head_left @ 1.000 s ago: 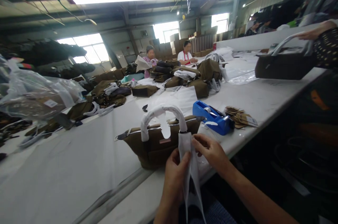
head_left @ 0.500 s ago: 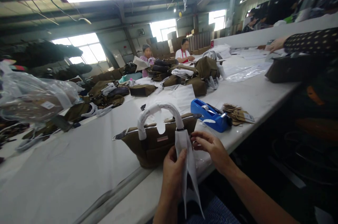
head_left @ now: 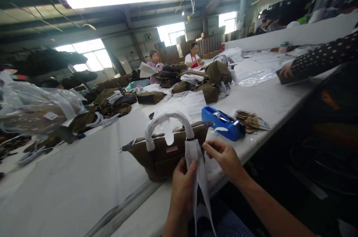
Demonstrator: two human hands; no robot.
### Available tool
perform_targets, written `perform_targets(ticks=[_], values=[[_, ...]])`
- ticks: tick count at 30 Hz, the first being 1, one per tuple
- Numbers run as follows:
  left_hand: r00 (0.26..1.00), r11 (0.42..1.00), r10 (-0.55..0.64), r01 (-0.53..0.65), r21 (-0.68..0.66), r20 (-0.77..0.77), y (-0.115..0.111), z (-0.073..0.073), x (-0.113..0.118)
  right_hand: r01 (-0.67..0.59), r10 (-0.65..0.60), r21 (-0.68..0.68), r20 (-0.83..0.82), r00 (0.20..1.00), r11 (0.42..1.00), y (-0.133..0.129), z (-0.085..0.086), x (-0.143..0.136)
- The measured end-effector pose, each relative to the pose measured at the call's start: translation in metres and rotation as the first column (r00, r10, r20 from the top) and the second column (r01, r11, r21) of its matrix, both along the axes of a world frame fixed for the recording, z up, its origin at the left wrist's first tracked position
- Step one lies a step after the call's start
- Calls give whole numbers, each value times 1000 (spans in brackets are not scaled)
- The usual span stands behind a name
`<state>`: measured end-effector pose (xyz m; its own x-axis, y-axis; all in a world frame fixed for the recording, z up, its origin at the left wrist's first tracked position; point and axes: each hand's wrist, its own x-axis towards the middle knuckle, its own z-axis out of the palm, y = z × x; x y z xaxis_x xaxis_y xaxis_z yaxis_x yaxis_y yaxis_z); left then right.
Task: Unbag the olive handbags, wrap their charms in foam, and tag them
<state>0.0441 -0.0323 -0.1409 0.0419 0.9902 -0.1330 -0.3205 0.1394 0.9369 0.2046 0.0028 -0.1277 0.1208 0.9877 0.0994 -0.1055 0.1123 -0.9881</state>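
Observation:
An olive-brown handbag [head_left: 165,157] stands upright on the table in front of me. Its near handle [head_left: 167,117] is wrapped in white. From the handle's right end hangs a folded white wrapping sheet [head_left: 198,162], its two tails dropping past the table edge. My left hand [head_left: 181,181] grips this sheet between thumb and fingers, low beside the bag. Just right of the sheet, my right hand [head_left: 222,157] has thumb and forefinger pinched together; whatever they hold is too small to make out.
Behind the bag's right end is a blue tape dispenser [head_left: 222,123], with a pile of brown tags [head_left: 251,120] beside it. More olive bags [head_left: 209,80] are heaped farther back. On the right, a co-worker's dotted sleeve [head_left: 321,56] reaches over the table [head_left: 84,177].
My right thumb and forefinger have come together beside the sheet. My left hand keeps its grip. The co-worker's arm has come lower, and the dark bag there now appears tipped over.

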Motion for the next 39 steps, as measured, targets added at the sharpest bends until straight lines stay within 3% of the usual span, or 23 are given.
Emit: perform_targets(ticks=[4, 11, 16, 21, 24, 28, 33, 36, 39], values=[[998, 999, -35, 37, -24, 58, 1, -1, -1, 5, -5, -51, 15, 1000, 999, 6, -5, -4], [974, 991, -99, 116, -71, 204, 2, 1, 3, -121, 125, -137, 17, 992, 983, 8, -17, -17], [976, 990, -85, 106, -92, 200, 3, 0, 2, -217, 228, -159, 50, 972, 963, 5, -19, -17], [986, 996, -60, 70, -57, 159, 1, 1, 5, -57, 61, -40, 106, 993, 998, -3, -12, -9], [997, 1000, -21, 21, -10, 70, 0, 4, 10, -58, 47, 45, 216, 975, 997, -4, 0, -16], [999, 999, 43, -42, 11, -21, 0, 6, 15, -10, -10, 50, 375, 927, 999, 3, 10, -27], [999, 1000, 24, -24, -11, 28, -1, 7, 14, -170, 166, 42, 94, 982, 985, -11, -4, -13], [998, 999, 35, -34, -19, 53, -2, 7, 13, -290, 283, -96, -81, 956, 952, -39, -19, 0], [998, 999, 45, -45, -6, 33, -2, 5, 15, -392, 372, -191, -130, 919, 900, -63, -33, 5]])
